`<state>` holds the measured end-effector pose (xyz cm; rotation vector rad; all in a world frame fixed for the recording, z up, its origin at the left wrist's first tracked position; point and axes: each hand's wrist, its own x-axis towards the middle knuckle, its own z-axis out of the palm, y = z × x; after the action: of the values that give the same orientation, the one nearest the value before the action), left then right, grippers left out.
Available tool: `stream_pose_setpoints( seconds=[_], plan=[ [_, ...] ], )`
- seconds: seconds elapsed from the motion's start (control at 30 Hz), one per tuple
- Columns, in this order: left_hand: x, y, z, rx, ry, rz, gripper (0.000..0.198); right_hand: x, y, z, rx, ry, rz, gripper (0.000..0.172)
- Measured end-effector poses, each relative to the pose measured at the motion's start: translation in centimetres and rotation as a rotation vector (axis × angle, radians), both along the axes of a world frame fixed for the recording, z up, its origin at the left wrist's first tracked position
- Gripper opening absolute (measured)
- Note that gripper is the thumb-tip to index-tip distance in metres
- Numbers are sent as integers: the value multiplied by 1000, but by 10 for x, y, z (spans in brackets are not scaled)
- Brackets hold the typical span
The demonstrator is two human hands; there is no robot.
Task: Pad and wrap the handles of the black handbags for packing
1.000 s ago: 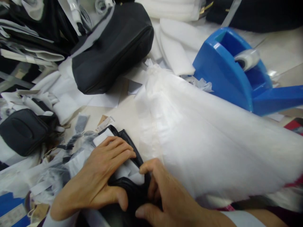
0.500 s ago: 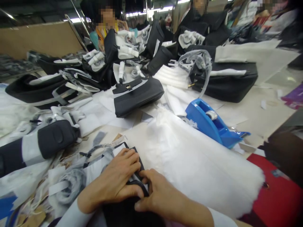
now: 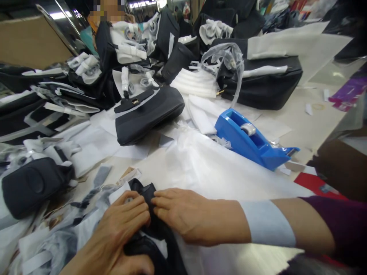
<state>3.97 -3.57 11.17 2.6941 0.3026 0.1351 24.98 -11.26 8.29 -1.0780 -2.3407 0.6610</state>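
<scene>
A black bag [image 3: 168, 238] lies at the bottom of the view, its mouth spread and some white material showing inside. My left hand [image 3: 120, 225] curls its fingers over the upper left edge of the bag, with the thumb lower down against the black material. My right hand [image 3: 183, 214] rests on the opposite edge, fingers stretched out over it; its thumb is hidden. Beside the right hand spreads a white wrapping sheet [image 3: 218, 168]. Crumpled plastic wrap [image 3: 61, 242] is heaped to the left of my left hand.
A blue tape dispenser [image 3: 246, 137] stands on the table to the right, near a red item [image 3: 318, 185]. Ahead lies a black handbag [image 3: 151, 114]. Wrapped bags are piled at the back, with a larger black bag [image 3: 260, 86] at right. A black case [image 3: 36, 183] lies left.
The view has shifted, so the table things sit further left. My right hand has gone from bent fingers near the bag's strap to lying stretched along its edge. The bag's mouth has spread.
</scene>
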Motion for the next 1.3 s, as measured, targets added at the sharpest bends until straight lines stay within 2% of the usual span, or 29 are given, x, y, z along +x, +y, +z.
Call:
stream_pose_setpoints(
  seconds=[0.13, 0.27, 0.4, 0.53, 0.7, 0.8, 0.9, 1.07, 1.17, 1.3],
  plan=[
    [-7, 12, -10, 69, -8, -64, 47, -16, 11, -32, 185, -91, 44, 28],
    [-16, 20, -28, 72, 31, -97, 35, -27, 7, -50, 241, -111, -2, 37],
    [-17, 11, -38, 73, -32, -46, 41, -27, 0, -54, 239, -130, -26, 47],
    [-15, 4, -34, 127, -56, 16, 37, -26, -1, -57, 244, -83, -61, 49],
    [-18, 4, -30, 110, -15, 20, 36, -29, 7, -64, 190, -4, -33, 44],
    [-21, 4, -31, 87, 6, 18, 38, -29, 13, -60, 171, 43, -24, 42],
    [-20, 3, -30, 67, -13, 30, 39, -25, 23, -47, 40, 141, -42, 35],
    [-13, 5, -15, 37, -45, -11, 37, -21, 55, -26, -232, 320, -218, 33],
    [-12, 6, -8, 35, -49, -12, 38, -25, 76, -22, -406, 359, -208, 37],
    [-10, 6, -7, 79, -98, -22, 39, -33, 94, -24, -576, 340, -169, 39]
  ],
)
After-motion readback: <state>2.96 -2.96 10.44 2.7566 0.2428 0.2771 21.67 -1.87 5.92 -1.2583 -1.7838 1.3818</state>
